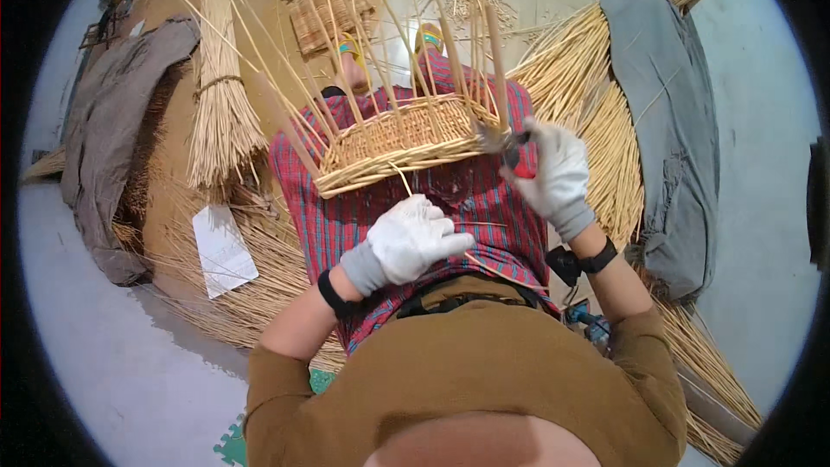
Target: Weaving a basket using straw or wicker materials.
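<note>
A half-woven wicker basket [406, 158] rests on my lap, on a red checked cloth [324, 225]. Tall uprights rise from its rim, some thick, some thin. My left hand [411, 239], in a white glove, is closed just below the near rim. Pinched in it is a thin wicker strand [399, 176] that comes out of the weave; a length of it seems to show past my fingers. In my gloved right hand [556, 169] are pruning shears [512, 149] with red and black handles. Their blurred blades are beside the basket's right near corner.
A tied bundle of wicker rods [223, 104] stands at the left, with loose rods and a white sheet [223, 251] below. More rods [596, 121] lie at the right under grey cloth [661, 112]. A woven mat [330, 13] and offcuts [480, 4] lie ahead.
</note>
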Demonstrator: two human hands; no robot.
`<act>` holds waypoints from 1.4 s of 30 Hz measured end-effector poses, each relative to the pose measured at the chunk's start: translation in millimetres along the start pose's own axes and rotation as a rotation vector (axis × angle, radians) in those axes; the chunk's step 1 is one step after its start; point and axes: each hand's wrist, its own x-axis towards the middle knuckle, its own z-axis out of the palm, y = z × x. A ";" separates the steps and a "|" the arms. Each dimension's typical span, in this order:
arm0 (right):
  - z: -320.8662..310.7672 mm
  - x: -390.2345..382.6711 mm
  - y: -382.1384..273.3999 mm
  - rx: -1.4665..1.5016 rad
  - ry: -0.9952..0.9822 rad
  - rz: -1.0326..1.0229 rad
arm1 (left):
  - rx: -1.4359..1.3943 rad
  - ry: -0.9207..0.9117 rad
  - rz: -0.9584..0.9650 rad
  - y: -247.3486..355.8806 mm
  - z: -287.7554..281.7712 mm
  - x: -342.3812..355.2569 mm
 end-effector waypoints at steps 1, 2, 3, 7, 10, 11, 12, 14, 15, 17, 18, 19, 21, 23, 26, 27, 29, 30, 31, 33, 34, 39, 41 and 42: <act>2.1 0.4 -6.4 -0.018 -0.064 -0.157 | 0.002 0.117 -0.008 3.9 -6.1 -5.7; 5.5 0.1 -14.2 -0.027 -0.112 -0.296 | 0.002 0.108 -0.011 4.9 -10.4 -9.4; 11.9 -0.9 -22.8 0.010 -0.085 -0.364 | 0.009 0.097 -0.055 7.3 -12.1 -10.6; 43.8 -1.4 -55.2 0.006 -0.046 -0.407 | 0.018 0.108 -0.031 7.0 -11.3 -6.6; 55.3 7.0 -66.4 -0.059 0.031 -0.412 | 0.038 0.162 -0.056 9.5 -16.3 -6.7; 54.3 9.5 -65.6 -0.090 -0.080 -0.421 | 0.033 0.165 -0.045 10.9 -19.9 -9.1; 51.5 11.2 -62.7 -0.118 -0.198 -0.431 | 0.069 0.173 -0.048 11.9 -24.1 -12.6; 42.2 10.6 -49.5 -0.006 -0.216 -0.421 | 0.174 0.147 -0.099 12.9 -29.6 -19.9; 36.8 6.8 -40.1 0.096 -0.224 -0.421 | 0.169 0.214 -0.221 13.0 -29.0 -21.2; 33.5 -1.3 -18.4 0.211 -0.075 -0.160 | -0.060 0.474 -0.502 5.4 -20.2 -15.1; 38.8 -4.6 -8.8 0.433 0.026 0.008 | -0.134 0.538 -0.552 -0.3 -12.9 -8.0; 46.2 -8.0 0.5 0.660 0.150 0.190 | -0.370 0.616 -0.566 -3.5 -2.9 1.7; 65.1 -14.1 16.9 0.796 0.308 0.412 | -0.420 0.691 -0.426 -11.1 18.8 29.6; 83.0 -21.4 30.2 0.959 0.342 0.491 | -0.826 0.705 -0.482 -12.5 40.8 64.1; 93.0 -29.6 52.2 1.411 0.384 0.685 | -1.080 0.772 -0.698 -38.3 54.9 117.2; 92.4 -32.4 58.3 1.380 0.354 0.699 | -1.325 0.738 -0.752 -45.7 56.1 129.4; 88.4 -38.2 66.5 1.504 0.323 0.809 | -1.430 0.637 -0.817 -66.7 46.8 137.8; 86.5 -41.9 67.6 1.481 0.297 0.808 | -1.452 0.764 -0.787 -69.0 41.7 137.6; 83.3 -43.8 69.0 1.450 0.317 0.849 | -1.454 0.836 -0.778 -74.8 31.8 133.1; 80.1 -46.7 66.6 1.477 0.219 0.802 | -1.445 0.938 -0.605 -80.9 3.3 100.0; 79.6 -46.7 64.1 1.525 0.208 0.874 | -1.340 0.929 -0.593 -79.5 -14.9 79.5; 79.2 -39.7 61.3 1.605 0.343 0.839 | -1.248 0.874 -0.638 -11.0 -59.7 11.8; 77.5 -34.5 66.1 1.758 0.427 0.934 | -1.299 0.738 -0.721 13.3 -61.3 -6.0; 76.5 -32.0 68.7 1.785 0.374 0.965 | -1.386 0.704 -0.680 22.2 -60.1 -17.2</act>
